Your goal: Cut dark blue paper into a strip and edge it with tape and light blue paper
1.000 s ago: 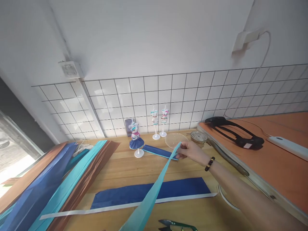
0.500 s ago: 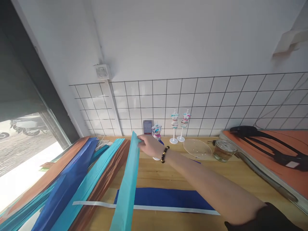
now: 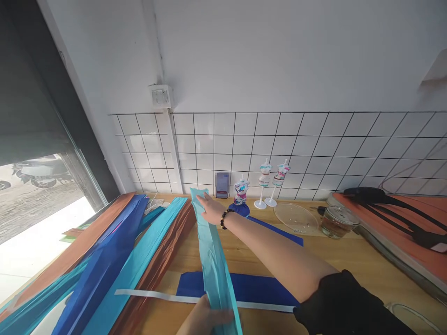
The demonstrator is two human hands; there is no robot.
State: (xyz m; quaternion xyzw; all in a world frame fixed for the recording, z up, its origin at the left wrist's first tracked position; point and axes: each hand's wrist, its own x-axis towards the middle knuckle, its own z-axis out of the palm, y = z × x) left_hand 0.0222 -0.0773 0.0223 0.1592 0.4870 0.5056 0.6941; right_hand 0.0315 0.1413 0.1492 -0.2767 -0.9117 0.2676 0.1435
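Observation:
A long turquoise strip (image 3: 213, 260) runs from the table's middle down to the bottom edge. My right hand (image 3: 211, 209), with a beaded bracelet, is at the strip's far end, fingers spread and resting on it. Lower down, my left hand (image 3: 209, 316) is wrapped round the near part of the strip, slightly blurred. Beneath the strip lies a dark blue piece (image 3: 258, 287), with a narrow white strip (image 3: 157, 294) along its near edge. Another blue strip (image 3: 279, 231) lies partly behind my right forearm.
Blue, turquoise and brown strips (image 3: 164, 251) fan out at left. Small mannequins (image 3: 264, 179) and a phone (image 3: 222, 185) stand by the tiled wall. A round clear plate (image 3: 295, 217), a glass jar (image 3: 337, 223) and an orange board (image 3: 391, 218) are at right.
My left hand has come into view on the strip's near part. The turquoise strip's near end has swung right, and my right hand's fingers have opened. The camera view has shifted slightly left.

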